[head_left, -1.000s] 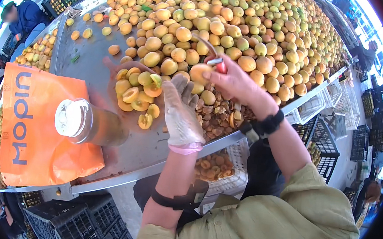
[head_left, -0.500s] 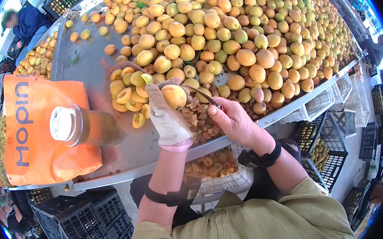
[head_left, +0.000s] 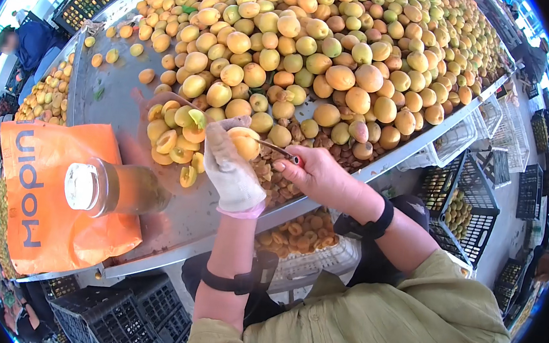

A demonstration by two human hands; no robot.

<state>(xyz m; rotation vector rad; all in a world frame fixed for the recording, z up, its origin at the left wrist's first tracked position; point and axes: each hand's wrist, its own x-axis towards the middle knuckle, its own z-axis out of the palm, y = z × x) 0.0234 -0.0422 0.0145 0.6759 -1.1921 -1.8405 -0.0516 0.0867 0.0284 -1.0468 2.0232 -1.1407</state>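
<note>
My left hand [head_left: 231, 171], in a white glove, is closed around an apricot [head_left: 245, 143]. My bare right hand [head_left: 320, 174] grips a knife [head_left: 297, 160] by its reddish handle, and the thin dark blade [head_left: 271, 146] touches the apricot's right side. Just left of the glove lies a small heap of halved apricots [head_left: 176, 132] with a green leaf on it. Brown pits [head_left: 279, 188] are scattered on the metal table beneath my hands. A large pile of whole apricots [head_left: 336, 78] spreads beyond them.
An orange bag [head_left: 34, 201] lies at the table's left, with a jar of brownish liquid [head_left: 121, 190] on it. Below the table edge [head_left: 202, 240] stands a white crate [head_left: 319, 258] of apricot halves. Black crates [head_left: 122, 312] flank me. Another person [head_left: 32, 42] sits far left.
The knife blade has come against the apricot; before, it was angled above it. My right hand has shifted slightly left and the apricot has been turned. The view has shifted a little.
</note>
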